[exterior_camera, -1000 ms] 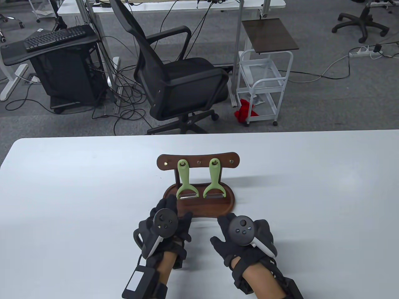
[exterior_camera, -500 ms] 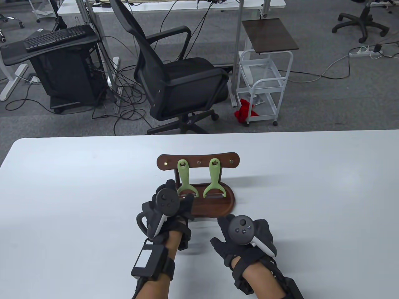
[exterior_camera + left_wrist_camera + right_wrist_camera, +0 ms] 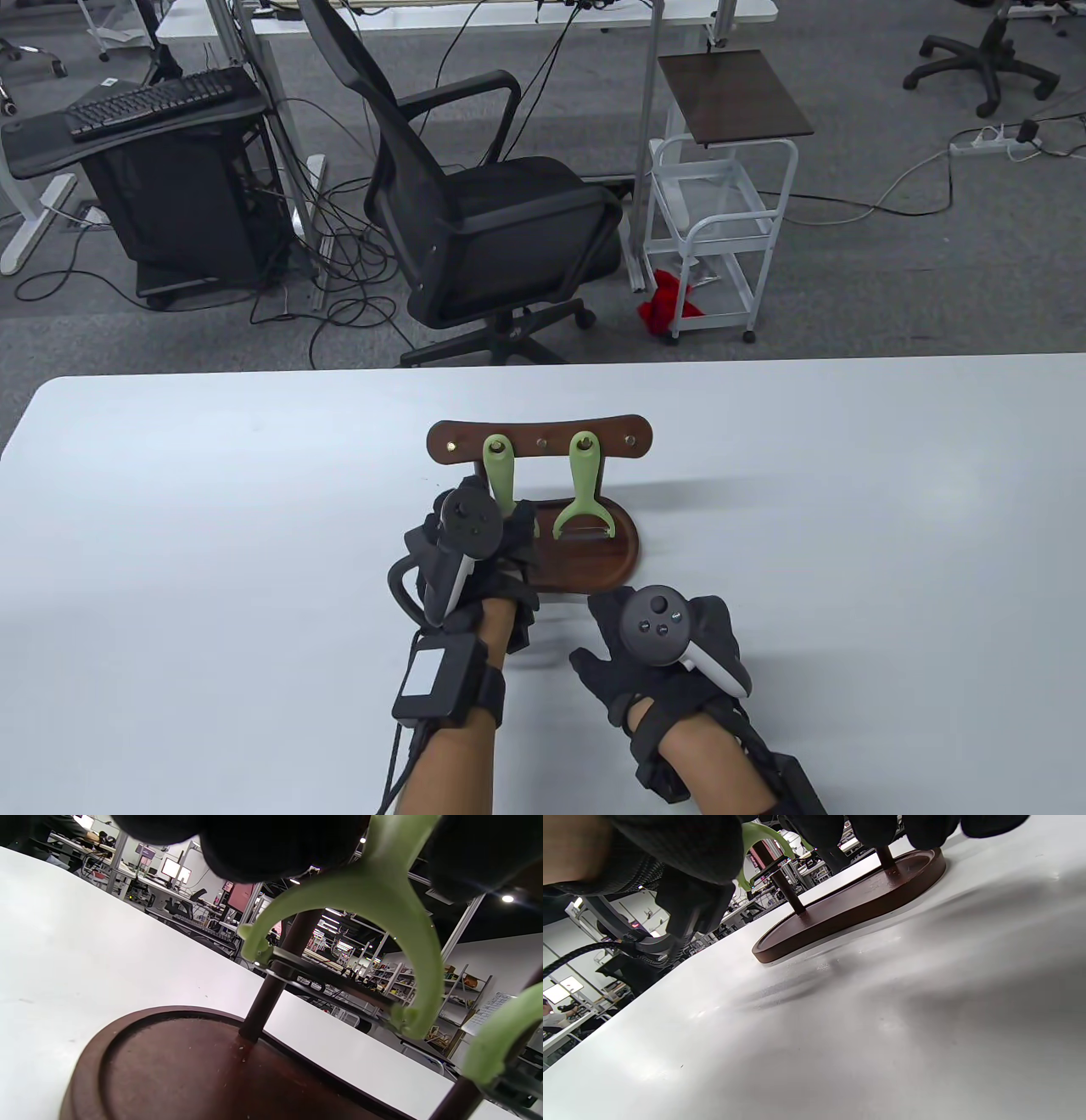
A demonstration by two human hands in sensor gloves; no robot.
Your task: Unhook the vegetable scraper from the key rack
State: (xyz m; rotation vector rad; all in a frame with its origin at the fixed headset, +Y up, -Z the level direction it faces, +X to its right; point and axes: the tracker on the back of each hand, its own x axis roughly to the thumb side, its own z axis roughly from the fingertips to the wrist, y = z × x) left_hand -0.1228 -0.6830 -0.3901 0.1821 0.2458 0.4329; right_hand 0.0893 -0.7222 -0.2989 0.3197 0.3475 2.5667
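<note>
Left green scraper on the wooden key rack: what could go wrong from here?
1. The left hand closes around the left green vegetable scraper near its forked head, with the metal blade just below the fingers; a slip could reach the edge.
2. The dark wooden key rack stands free while the right hand rests on the white table beside it, so a pull might tip it.
3. The second green scraper hangs close and could be knocked.

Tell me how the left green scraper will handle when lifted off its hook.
The left scraper looks like thin moulded plastic, so probably light and stiff. Its loop hangs on a peg of the key rack, so it may swing. The rack's broad base probably won't tip.
</note>
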